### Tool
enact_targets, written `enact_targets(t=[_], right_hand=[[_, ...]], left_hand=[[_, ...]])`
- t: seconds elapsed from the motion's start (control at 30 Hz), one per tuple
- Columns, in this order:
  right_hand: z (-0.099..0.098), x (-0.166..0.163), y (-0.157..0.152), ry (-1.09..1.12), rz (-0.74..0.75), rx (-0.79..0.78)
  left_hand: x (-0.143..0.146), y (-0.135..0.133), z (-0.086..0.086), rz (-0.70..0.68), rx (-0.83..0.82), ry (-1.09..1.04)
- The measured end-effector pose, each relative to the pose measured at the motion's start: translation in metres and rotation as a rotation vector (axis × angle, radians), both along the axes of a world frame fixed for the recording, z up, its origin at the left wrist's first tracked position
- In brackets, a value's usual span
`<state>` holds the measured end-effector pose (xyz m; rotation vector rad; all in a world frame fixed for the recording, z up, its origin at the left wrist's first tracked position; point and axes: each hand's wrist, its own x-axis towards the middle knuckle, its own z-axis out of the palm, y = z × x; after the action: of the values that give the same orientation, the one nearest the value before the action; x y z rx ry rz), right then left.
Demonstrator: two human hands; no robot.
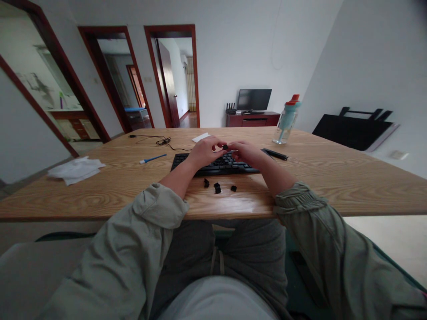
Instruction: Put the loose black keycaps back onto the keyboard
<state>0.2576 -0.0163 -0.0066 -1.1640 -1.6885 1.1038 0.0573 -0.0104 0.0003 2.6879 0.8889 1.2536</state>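
A black keyboard lies in front of me, its middle partly covered by my hands and forearms. Just above its far side, a small black keycap sits between the fingertips of both hands. My left hand pinches it from the left with thumb and forefinger. From the right, the fingertips of my right hand close on the same piece. On the near side of the keyboard lie several loose black keycaps, including one on its own to the right.
A blue brush or stick with a white end and crumpled tissues lie at left. A coiled black cable runs behind the keyboard, near a white paper. On the right are a black pen-like item and an upright water bottle.
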Motion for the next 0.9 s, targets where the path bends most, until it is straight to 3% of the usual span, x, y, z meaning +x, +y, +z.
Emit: enact_targets(t=[0.47, 0.9], right_hand=[[-0.0008, 0.0009, -0.0007, 0.041, 0.071, 0.042], [0.0004, 0.0006, -0.0034, -0.003, 0.077, 0.095]], left_hand=[[0.0005, 0.0016, -0.0025, 0.051, -0.048, -0.045], [-0.0013, 0.0009, -0.0012, -0.004, -0.038, -0.011]])
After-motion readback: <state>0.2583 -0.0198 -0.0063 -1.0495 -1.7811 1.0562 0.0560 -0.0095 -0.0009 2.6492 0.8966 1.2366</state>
